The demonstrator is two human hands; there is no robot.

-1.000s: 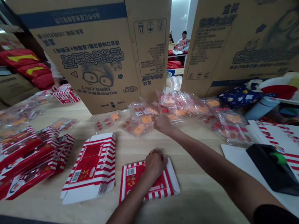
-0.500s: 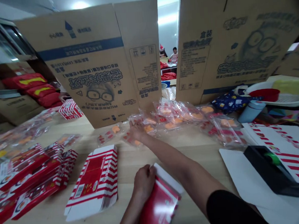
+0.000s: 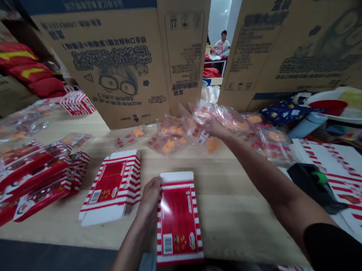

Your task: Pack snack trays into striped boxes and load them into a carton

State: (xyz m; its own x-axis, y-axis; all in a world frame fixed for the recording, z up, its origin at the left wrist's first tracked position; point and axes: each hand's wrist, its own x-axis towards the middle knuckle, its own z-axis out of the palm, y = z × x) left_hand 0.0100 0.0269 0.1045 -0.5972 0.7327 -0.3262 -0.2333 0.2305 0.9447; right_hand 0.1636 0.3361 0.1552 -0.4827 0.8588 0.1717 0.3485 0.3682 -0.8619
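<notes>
My left hand (image 3: 148, 199) grips the long edge of a flat red-and-white striped carton (image 3: 178, 220), which hangs over the table's front edge. My right hand (image 3: 216, 129) reaches far forward into a heap of clear plastic packets (image 3: 171, 136) holding orange pieces. It seems to hold one packet (image 3: 199, 132) by its top, with an orange piece (image 3: 212, 145) showing just below. The fingers of that hand are hidden among the plastic.
Flat striped cartons lie stacked on the wooden table (image 3: 222, 198) at left, with another carton (image 3: 110, 188) beside them. Upright cardboard sheets (image 3: 126, 61) stand behind the packets. A black tape dispenser (image 3: 311, 184) sits on striped card at right. A distant person (image 3: 222, 41) stands beyond.
My left hand has swung the carton round and brought it toward the table's front edge. My right hand has moved right across the packets, and one packet now looks lifted.
</notes>
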